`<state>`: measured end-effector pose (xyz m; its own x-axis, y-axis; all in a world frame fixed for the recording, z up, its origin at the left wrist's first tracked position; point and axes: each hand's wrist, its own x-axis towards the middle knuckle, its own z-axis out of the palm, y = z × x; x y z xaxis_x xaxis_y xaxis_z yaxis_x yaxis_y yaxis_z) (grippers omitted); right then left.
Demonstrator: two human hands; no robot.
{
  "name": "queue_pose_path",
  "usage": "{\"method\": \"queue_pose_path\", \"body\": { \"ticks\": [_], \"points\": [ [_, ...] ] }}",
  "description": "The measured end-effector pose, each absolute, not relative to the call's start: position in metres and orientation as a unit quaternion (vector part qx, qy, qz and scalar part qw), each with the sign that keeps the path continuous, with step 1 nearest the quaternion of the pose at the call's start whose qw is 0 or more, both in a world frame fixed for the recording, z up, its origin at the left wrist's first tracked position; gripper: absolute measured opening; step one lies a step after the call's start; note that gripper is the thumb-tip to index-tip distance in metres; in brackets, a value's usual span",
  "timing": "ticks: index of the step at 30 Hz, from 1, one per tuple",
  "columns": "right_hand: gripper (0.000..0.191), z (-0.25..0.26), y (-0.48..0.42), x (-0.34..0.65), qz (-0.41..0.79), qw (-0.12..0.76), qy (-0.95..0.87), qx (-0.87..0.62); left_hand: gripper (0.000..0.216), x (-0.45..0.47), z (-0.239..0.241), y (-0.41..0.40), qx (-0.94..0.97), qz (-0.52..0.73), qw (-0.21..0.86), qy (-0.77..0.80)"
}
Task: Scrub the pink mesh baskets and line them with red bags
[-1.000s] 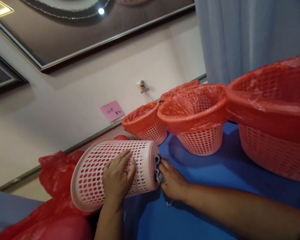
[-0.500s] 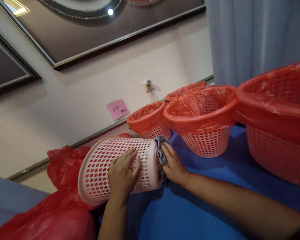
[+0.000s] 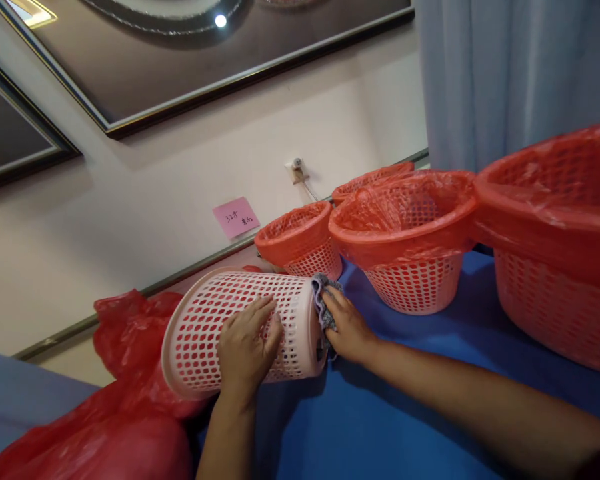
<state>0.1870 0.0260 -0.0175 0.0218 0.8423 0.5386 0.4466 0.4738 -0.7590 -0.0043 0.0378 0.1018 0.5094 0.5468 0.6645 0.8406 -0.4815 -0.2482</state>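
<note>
A pale pink perforated plastic basket [image 3: 200,333] lies on its side on the blue-covered surface [image 3: 305,427], its base facing right. My left hand [image 3: 250,343] rests on the basket's side wall with the fingers stretched out and the thumb apart. At the base end, my right hand [image 3: 347,327] is closed on a grey cloth [image 3: 325,297] and presses it against the bottom rim. Part of the cloth is hidden behind the fingers and the basket's edge.
Several baskets lined with red plastic bags stand upright: a small one [image 3: 300,240], a middle one [image 3: 410,287] and a large one [image 3: 555,313]. Red plastic bags [image 3: 115,427] lie at the left. A wall socket [image 3: 297,171] with a plug and a pink note [image 3: 236,218] are behind.
The basket has shifted slightly to the right and its open end has tilted up a little. My right hand and the cloth stay at the base rim, barely moved.
</note>
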Motion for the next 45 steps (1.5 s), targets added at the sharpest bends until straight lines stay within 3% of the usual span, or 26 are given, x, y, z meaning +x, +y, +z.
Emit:
{"method": "queue_pose_path", "body": {
  "ticks": [7,13,18,23,25,31,33,36,38,43,45],
  "points": [
    [0.095,-0.043,-0.003,0.18,0.05,0.55,-0.763,-0.336,0.032,-0.006,0.101,0.039,-0.826,-0.257,0.287,-0.411],
    [0.079,-0.032,0.048,0.185,0.234,0.484,-0.661,-0.524,0.032,-0.004,0.101,0.039,-0.822,-0.259,0.284,-0.42],
    [0.045,-0.041,0.047,0.184,0.288,0.434,-0.649,-0.554,0.031,-0.004,0.1,0.039,-0.824,-0.262,0.287,-0.412],
    [0.085,-0.028,0.048,0.186,0.218,0.532,-0.65,-0.497,0.031,-0.004,0.099,0.039,-0.822,-0.261,0.291,-0.413],
    [0.089,-0.025,0.053,0.187,0.206,0.545,-0.657,-0.479,0.032,-0.004,0.099,0.04,-0.822,-0.259,0.29,-0.416],
    [0.043,-0.04,0.056,0.19,0.3,0.434,-0.652,-0.545,0.033,-0.003,0.1,0.039,-0.82,-0.258,0.288,-0.421],
    [0.051,-0.037,0.058,0.192,0.292,0.446,-0.649,-0.542,0.033,-0.003,0.099,0.039,-0.821,-0.256,0.286,-0.423],
    [0.081,-0.027,0.063,0.195,0.255,0.505,-0.644,-0.515,0.032,-0.003,0.099,0.038,-0.819,-0.256,0.284,-0.428],
    [0.087,-0.025,0.063,0.195,0.251,0.52,-0.644,-0.502,0.032,-0.002,0.098,0.039,-0.817,-0.257,0.284,-0.431],
    [0.045,-0.041,0.052,0.191,0.312,0.441,-0.655,-0.528,0.032,-0.001,0.099,0.039,-0.817,-0.263,0.284,-0.427],
    [0.04,-0.043,0.052,0.192,0.318,0.432,-0.654,-0.533,0.032,-0.001,0.099,0.039,-0.817,-0.266,0.284,-0.426]
  ]
}}
